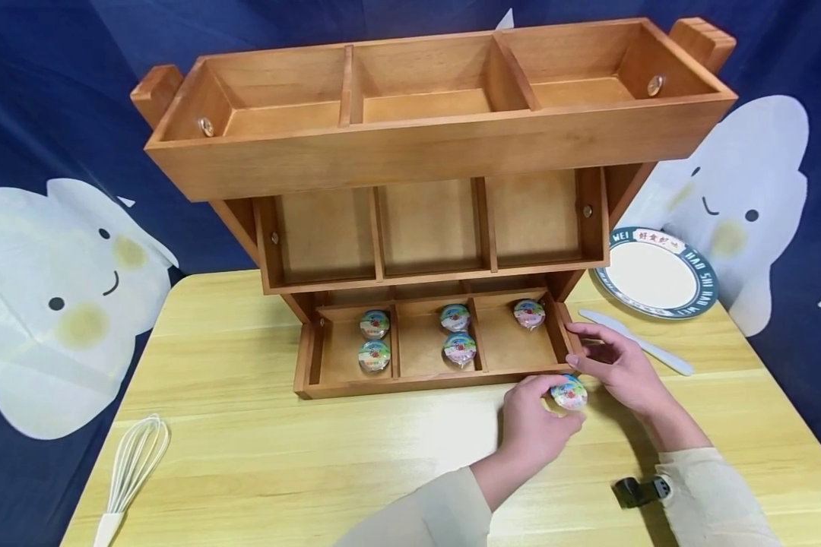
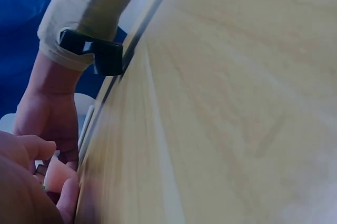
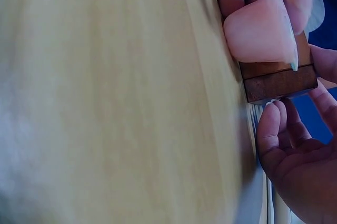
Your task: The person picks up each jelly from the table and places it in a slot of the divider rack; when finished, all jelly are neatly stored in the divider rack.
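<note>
My left hand (image 1: 532, 425) holds a small jelly cup (image 1: 570, 393) with a printed lid, just in front of the right front corner of the bottom wooden tray (image 1: 410, 386). In the right wrist view the pink cup (image 3: 258, 29) lies tilted on its side between the fingers. My right hand (image 1: 619, 374) grips the tray's right end wall, thumb on top near the front corner. Inside the tray, two jelly cups (image 1: 374, 355) are in the left compartment, two cups (image 1: 460, 349) in the middle, and one cup (image 1: 530, 313) at the back of the right compartment.
Above stand a middle tray (image 1: 383, 281) and a top tray (image 1: 445, 148) of the wooden rack, each divided in three. A plate (image 1: 653, 275) and a pale knife (image 1: 657, 353) lie at right. The whisk (image 1: 133, 467) is at front left.
</note>
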`<state>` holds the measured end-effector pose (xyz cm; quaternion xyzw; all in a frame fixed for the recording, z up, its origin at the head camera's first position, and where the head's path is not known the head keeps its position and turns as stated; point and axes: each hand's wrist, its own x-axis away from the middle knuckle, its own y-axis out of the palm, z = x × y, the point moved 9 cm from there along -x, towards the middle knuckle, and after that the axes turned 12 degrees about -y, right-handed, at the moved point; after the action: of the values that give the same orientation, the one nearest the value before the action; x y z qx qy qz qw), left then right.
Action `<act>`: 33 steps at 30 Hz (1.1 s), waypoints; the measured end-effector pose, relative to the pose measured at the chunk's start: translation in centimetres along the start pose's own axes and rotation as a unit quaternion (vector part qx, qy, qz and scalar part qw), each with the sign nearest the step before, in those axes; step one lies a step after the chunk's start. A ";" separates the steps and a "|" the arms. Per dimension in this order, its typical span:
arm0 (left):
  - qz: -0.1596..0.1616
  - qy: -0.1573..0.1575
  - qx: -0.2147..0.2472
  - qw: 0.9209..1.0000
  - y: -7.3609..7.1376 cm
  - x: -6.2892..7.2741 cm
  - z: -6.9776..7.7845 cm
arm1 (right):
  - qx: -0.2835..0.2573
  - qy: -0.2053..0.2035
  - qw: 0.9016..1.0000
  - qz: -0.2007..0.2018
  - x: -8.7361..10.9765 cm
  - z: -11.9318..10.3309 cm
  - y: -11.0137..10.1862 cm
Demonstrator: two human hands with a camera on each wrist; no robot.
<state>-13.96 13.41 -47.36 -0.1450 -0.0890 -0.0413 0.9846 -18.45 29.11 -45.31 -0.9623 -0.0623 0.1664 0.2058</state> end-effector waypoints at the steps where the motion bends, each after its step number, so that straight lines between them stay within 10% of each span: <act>1: 0.001 0.005 -0.010 1.000 0.1 0.0 0.1 | 0.001 0.001 1.000 -0.001 0.0 0.0 0.0; 20: 0.001 0.063 -0.049 0.997 0.3 0.2 0.2 | 0.004 0.002 1.000 -0.005 0.0 0.1 0.1; 33: -0.049 0.060 -0.020 0.997 -2.8 0.8 1.6 | 0.014 0.007 1.000 -0.007 -0.1 0.2 0.0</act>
<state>-13.76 11.14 -44.96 -0.1573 -0.0362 -0.1003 0.9818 -18.58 29.18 -45.49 -0.9600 -0.0649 0.1595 0.2206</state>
